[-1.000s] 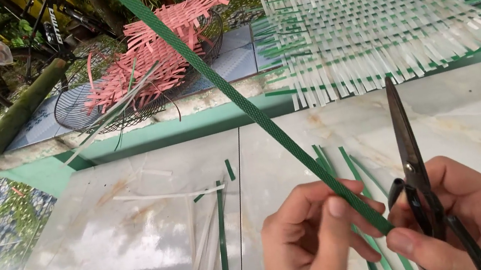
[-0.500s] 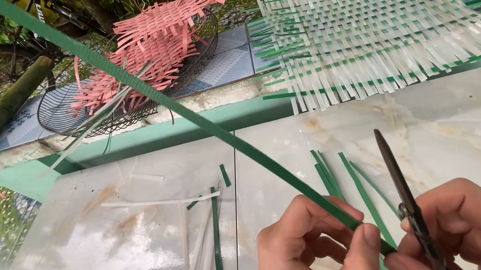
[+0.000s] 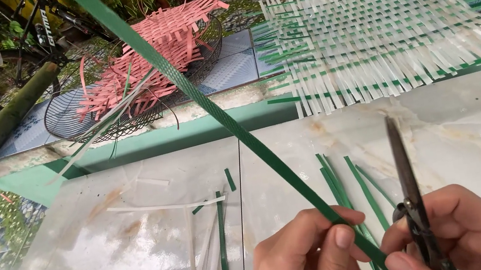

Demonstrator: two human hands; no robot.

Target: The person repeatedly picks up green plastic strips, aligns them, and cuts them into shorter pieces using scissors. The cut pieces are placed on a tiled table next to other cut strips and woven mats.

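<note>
My left hand pinches a long green plastic strip that runs up and to the left out of the frame's top. My right hand grips dark scissors, blades closed and pointing up, just right of the strip's lower end. Both hands hover low over a pale marble table. Several cut green strips lie on the table between the hands and the far edge.
A white and green woven mat lies on the ledge beyond the table. A wire basket holds a pink woven piece. White and green offcuts lie at the left. A bicycle stands behind.
The strip's upper end has swung from left back toward the right. The scissors have risen a little and stand more upright. Both hands stay low in the frame.
</note>
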